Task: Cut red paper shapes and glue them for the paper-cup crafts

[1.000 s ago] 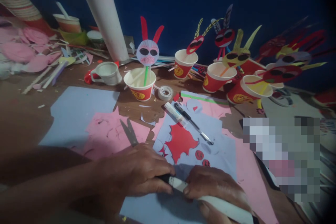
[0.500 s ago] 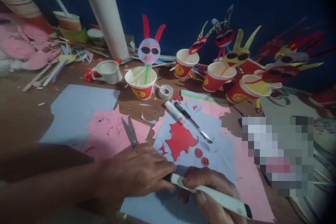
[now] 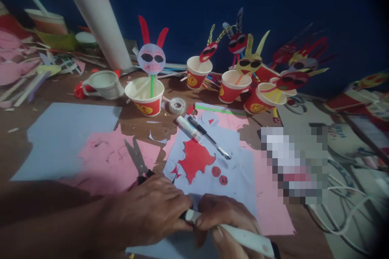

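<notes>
In the head view, grips a white-handled tool point(image 3: 243, 238) in the fingers of the right hand point(image 3: 226, 218) and pinches its black end with the left hand point(image 3: 148, 208). Holds it over bluish paper point(image 3: 240, 178) on the worktop point(image 3: 136, 125).

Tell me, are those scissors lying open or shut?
Open: the scissors show their blades spread in a narrow V, tips apart. The left hand hides part of their handles.

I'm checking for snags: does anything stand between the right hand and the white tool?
Nothing visible does. The right hand grips the white tool directly with thumb and fingers; the left hand holds one black end beside it. The grip's underside is hidden.
</notes>
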A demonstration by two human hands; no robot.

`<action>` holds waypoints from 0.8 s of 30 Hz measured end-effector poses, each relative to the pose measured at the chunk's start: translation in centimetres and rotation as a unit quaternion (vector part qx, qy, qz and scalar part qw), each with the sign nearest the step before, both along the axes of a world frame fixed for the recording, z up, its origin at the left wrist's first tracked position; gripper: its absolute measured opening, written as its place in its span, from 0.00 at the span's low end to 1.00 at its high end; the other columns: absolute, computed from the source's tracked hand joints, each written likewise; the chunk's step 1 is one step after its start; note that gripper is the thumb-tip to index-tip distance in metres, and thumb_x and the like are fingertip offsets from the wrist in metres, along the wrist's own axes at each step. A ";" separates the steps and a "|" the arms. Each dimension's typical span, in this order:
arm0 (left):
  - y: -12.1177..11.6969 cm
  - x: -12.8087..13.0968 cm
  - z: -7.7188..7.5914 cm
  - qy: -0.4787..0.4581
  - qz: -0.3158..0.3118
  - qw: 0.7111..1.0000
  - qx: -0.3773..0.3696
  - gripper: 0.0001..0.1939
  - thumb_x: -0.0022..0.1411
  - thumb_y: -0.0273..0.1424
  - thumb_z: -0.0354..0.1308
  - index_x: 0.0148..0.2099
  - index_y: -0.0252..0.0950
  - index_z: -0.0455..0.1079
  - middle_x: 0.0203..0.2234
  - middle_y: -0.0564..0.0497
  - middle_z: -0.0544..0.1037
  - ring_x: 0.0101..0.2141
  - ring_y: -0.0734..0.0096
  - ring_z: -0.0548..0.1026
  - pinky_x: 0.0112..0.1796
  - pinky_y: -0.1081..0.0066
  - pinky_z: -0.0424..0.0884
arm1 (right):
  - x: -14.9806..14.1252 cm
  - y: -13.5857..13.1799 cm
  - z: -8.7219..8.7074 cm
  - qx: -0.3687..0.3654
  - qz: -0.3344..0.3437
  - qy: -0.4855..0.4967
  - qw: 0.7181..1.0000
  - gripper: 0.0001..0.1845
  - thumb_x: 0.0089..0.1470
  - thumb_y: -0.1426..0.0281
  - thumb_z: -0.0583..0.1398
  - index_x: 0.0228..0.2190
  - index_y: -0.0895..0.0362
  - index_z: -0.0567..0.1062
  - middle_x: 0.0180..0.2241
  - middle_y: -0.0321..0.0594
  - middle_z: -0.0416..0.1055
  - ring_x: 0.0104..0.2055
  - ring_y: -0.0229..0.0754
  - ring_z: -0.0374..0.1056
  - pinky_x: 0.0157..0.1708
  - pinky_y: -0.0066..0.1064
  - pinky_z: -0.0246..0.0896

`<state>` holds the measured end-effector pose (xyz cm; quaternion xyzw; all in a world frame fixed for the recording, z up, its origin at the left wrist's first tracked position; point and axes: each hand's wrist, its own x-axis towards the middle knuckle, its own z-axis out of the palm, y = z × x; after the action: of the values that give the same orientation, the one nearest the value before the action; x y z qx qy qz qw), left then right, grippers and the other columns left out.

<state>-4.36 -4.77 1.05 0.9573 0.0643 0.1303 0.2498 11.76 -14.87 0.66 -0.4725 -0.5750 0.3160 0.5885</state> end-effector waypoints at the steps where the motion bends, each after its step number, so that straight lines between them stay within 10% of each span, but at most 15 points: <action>1: -0.1 0.0 0.0 -0.004 -0.002 1.000 0.001 0.20 0.70 0.39 0.34 0.35 0.36 0.62 0.25 0.53 0.74 0.27 0.70 0.71 0.32 0.69 0.61 | 0.0 0.1 -0.1 0.010 0.004 0.004 1.000 0.14 0.60 0.65 0.51 0.29 0.55 0.74 0.15 0.33 0.72 0.16 0.34 0.67 0.21 0.23 0.65; 12: -0.8 0.1 -1.8 -0.001 -0.002 1.000 0.004 0.19 0.69 0.41 0.38 0.30 0.37 0.59 0.21 0.55 0.71 0.23 0.72 0.69 0.27 0.69 0.59 | -0.8 0.0 -0.4 0.013 0.007 0.001 1.000 0.13 0.58 0.67 0.52 0.27 0.54 0.74 0.14 0.33 0.70 0.16 0.34 0.66 0.21 0.24 0.64; 24: 0.7 -0.1 1.1 0.021 0.037 0.999 0.013 0.22 0.68 0.44 0.33 0.35 0.37 0.62 0.24 0.54 0.73 0.25 0.72 0.70 0.28 0.72 0.60 | 0.7 -0.1 1.3 0.025 -0.017 -0.025 0.999 0.09 0.57 0.70 0.53 0.34 0.52 0.74 0.17 0.33 0.70 0.17 0.34 0.65 0.21 0.25 0.59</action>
<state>-4.47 -4.07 2.16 0.9600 0.1028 0.1206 0.2310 12.45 -14.92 1.97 -0.4752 -0.5890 0.2798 0.5908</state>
